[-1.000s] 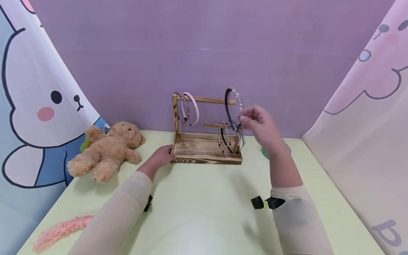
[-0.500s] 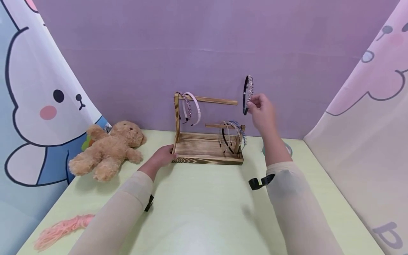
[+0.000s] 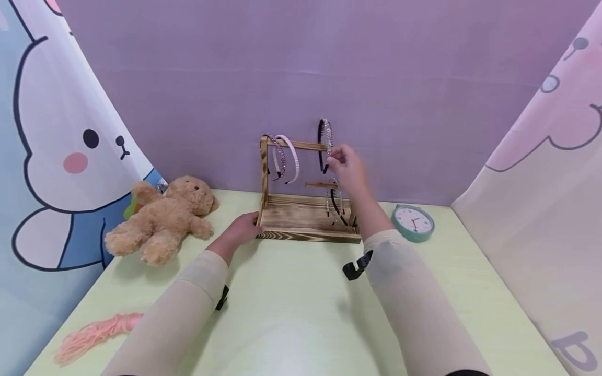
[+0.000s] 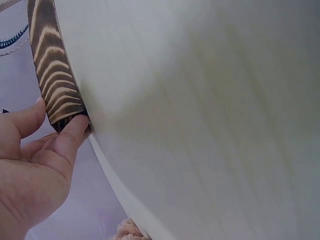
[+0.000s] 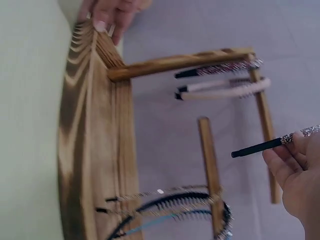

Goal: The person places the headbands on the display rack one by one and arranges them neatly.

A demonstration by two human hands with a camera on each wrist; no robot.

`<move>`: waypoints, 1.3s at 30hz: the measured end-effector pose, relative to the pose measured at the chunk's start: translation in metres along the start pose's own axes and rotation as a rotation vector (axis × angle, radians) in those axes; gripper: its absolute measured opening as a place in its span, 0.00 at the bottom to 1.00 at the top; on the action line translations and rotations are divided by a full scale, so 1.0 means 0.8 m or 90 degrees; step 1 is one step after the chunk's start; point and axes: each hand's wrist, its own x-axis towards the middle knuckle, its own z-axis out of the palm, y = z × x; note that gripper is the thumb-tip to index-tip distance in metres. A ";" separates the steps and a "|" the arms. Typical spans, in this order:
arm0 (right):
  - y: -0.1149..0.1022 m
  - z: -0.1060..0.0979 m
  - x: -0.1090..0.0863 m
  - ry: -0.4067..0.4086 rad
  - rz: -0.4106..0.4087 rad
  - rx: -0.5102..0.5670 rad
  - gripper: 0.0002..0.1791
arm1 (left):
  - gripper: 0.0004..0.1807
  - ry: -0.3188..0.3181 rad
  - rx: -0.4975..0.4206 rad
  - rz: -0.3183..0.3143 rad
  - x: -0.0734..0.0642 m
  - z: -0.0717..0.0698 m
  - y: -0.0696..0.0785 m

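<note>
A wooden headband stand [image 3: 291, 216] has a tray base, an upper bar [image 3: 307, 145] and a shorter lower bar [image 5: 209, 150]. My left hand [image 3: 242, 228] grips the tray's front left corner, with thumb and fingers on either side in the left wrist view. Between thumb and fingers, my right hand [image 3: 350, 169] pinches a sparkly, black-lined headband [image 3: 330, 137] near one end. That headband stands upright at the upper bar's free right end. A white headband [image 3: 296, 159] and a glittery one [image 3: 283, 163] hang at this bar's left. Several thin headbands [image 5: 165, 205] hang on the lower bar, partly hidden by my right arm.
Left of the stand lies a brown teddy bear [image 3: 162, 219]. A bundle of pink string [image 3: 96, 335] lies at the table's front left. A round green clock [image 3: 414, 223] sits to the right. The purple backdrop [image 3: 400, 104] rises behind the stand.
My right hand lifted the sparkly headband up and right, away from the stand, then brought it left to the upper bar's end. The clock came into full view. My left hand stayed at the corner.
</note>
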 end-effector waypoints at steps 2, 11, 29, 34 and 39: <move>0.005 0.010 -0.002 0.001 0.003 -0.020 0.09 | 0.33 0.000 0.003 0.005 0.000 0.000 0.001; 0.032 0.037 -0.015 -0.043 0.081 -0.035 0.09 | 0.33 -0.004 0.000 0.003 0.000 0.003 0.001; 0.038 0.050 -0.019 -0.119 0.035 -0.253 0.16 | 0.33 -0.002 0.007 0.004 -0.002 0.000 -0.001; 0.042 0.048 -0.014 -0.104 0.058 -0.202 0.16 | 0.33 -0.003 0.006 0.005 -0.001 -0.001 0.000; 0.042 0.043 -0.010 -0.094 0.089 -0.162 0.17 | 0.33 0.005 0.020 0.015 -0.002 -0.003 0.003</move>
